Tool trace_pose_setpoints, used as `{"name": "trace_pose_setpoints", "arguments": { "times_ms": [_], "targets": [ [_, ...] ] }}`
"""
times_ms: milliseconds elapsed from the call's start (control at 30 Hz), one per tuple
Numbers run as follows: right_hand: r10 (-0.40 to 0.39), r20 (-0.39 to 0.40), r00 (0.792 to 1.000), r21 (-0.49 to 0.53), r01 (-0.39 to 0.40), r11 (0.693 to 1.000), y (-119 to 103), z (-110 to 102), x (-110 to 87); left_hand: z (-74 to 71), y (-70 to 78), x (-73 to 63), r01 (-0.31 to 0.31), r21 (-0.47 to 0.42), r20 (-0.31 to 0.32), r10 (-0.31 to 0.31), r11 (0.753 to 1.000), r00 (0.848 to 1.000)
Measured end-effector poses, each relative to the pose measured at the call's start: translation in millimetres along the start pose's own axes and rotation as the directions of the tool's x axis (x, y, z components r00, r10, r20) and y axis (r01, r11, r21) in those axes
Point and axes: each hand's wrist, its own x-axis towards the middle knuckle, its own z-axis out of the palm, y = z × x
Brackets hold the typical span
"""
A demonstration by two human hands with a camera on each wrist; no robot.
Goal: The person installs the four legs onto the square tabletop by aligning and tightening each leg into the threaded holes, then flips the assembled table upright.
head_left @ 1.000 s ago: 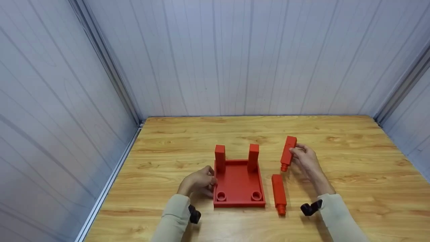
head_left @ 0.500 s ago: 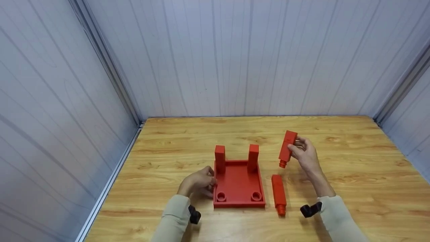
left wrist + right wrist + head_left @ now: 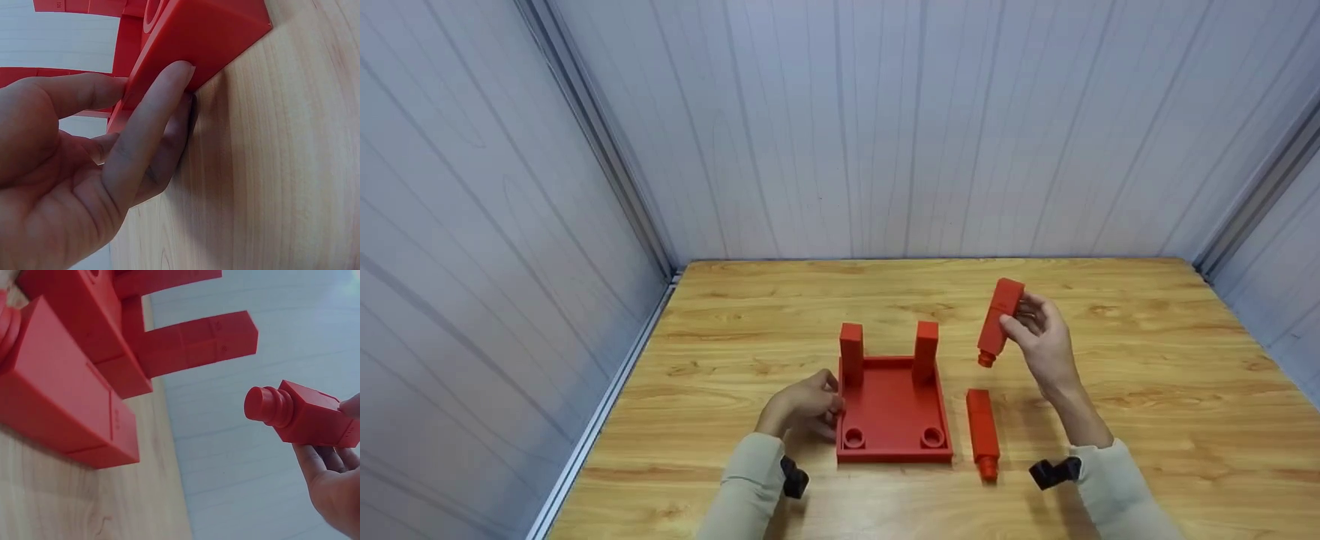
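Observation:
A red tray-like base (image 3: 889,409) has two square posts upright at its far corners and two round sockets at its near corners. My left hand (image 3: 805,405) holds its left wall; in the left wrist view one finger lies along the outer wall (image 3: 194,39) and another reaches the rim. Above the table, right of the base, my right hand (image 3: 1041,341) grips a loose square red leg (image 3: 1000,319) between thumb and fingers. The held leg tilts, its round ridged end (image 3: 270,406) pointing down and left, apart from the base.
Another red leg (image 3: 982,431) lies on the wooden table (image 3: 765,315) just right of the base, its round end toward the near side. Pale panel walls (image 3: 900,135) rise behind and at both sides. Each sleeve carries a black wrist camera.
My right hand has lifted the leg up and away from me, with its round end shifting slightly left. The left hand, the base and the lying leg stay where they were.

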Motion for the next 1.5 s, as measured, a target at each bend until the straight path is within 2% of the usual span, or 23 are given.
{"name": "trace_pose_setpoints", "arguments": {
  "times_ms": [300, 533, 733, 1033, 1267, 1500],
  "targets": [
    [-0.149, -0.004, 0.989, -0.019, 0.149, 0.989, -22, 16, -10.8, -0.1, 0.9, 1.0, 0.003, 0.013, -0.012, -0.003, 1.0, 1.0],
    [-0.236, 0.075, 0.969, 0.07, 0.231, 0.971, -31, 30, -18.1, -0.1, 0.8, 2.3, 0.006, 0.023, -0.016, -0.005, 1.0, 1.0],
    [-0.291, 0.146, 0.945, 0.091, 0.28, 0.956, -31, 44, -24.6, 0.0, 0.5, 2.0, -0.003, 0.049, -0.015, 0.004, 0.999, 1.0],
    [-0.315, 0.216, 0.924, 0.078, 0.305, 0.949, -25, 65, -34.9, -0.3, 0.9, 0.2, -0.009, 0.03, 0.012, 0.009, 0.999, 1.0],
    [-0.287, 0.264, 0.921, 0.093, 0.272, 0.958, -19, 78, -42.8, -0.5, 0.4, 0.9, -0.013, 0.026, 0.006, 0.013, 1.0, 1.0],
    [-0.256, 0.345, 0.903, 0.088, 0.241, 0.967, -15, 90, -50.4, 0.0, 0.0, 1.4, -0.019, 0.021, 0.008, 0.018, 1.0, 1.0]
  ]
}}
